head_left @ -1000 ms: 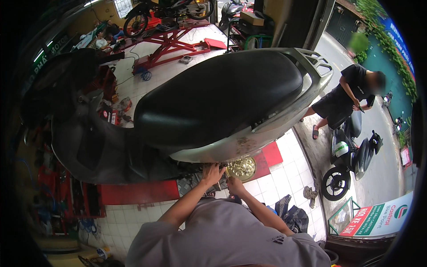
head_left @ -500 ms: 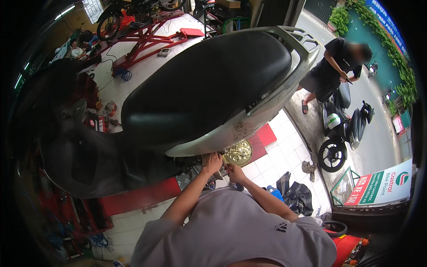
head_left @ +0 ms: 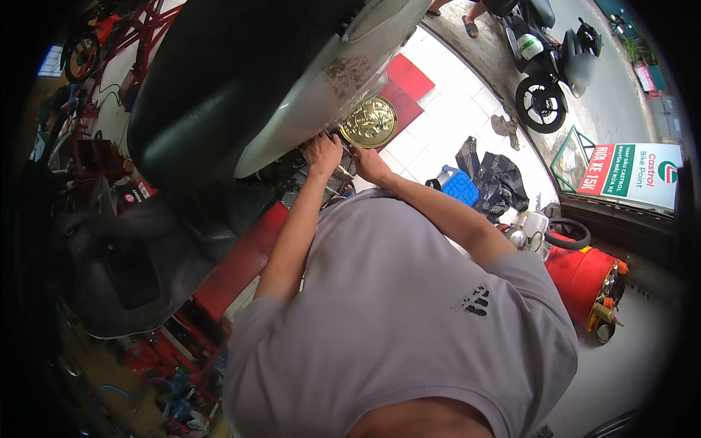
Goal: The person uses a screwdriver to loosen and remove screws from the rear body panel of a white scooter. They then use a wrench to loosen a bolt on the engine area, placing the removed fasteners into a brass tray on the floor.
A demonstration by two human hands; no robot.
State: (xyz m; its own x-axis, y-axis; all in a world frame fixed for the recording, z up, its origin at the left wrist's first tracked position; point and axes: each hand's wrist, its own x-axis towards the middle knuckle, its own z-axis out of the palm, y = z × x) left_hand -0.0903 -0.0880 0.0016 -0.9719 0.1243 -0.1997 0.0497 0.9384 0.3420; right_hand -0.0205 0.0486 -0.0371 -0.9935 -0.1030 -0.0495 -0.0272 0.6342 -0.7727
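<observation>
The scooter [head_left: 226,102] fills the view from 8 to 12 o'clock, its long axis slanting from between 7 and 8 to between 1 and 2, tail toward the latter. The left hand [head_left: 323,153] reaches under its side panel, fingertips hidden; I cannot tell what they grip. The right hand [head_left: 371,164], at its 4 o'clock, has curled fingers, grip unclear. A gold embossed disc [head_left: 371,123] sits at the right hand's 12 o'clock, near it.
</observation>
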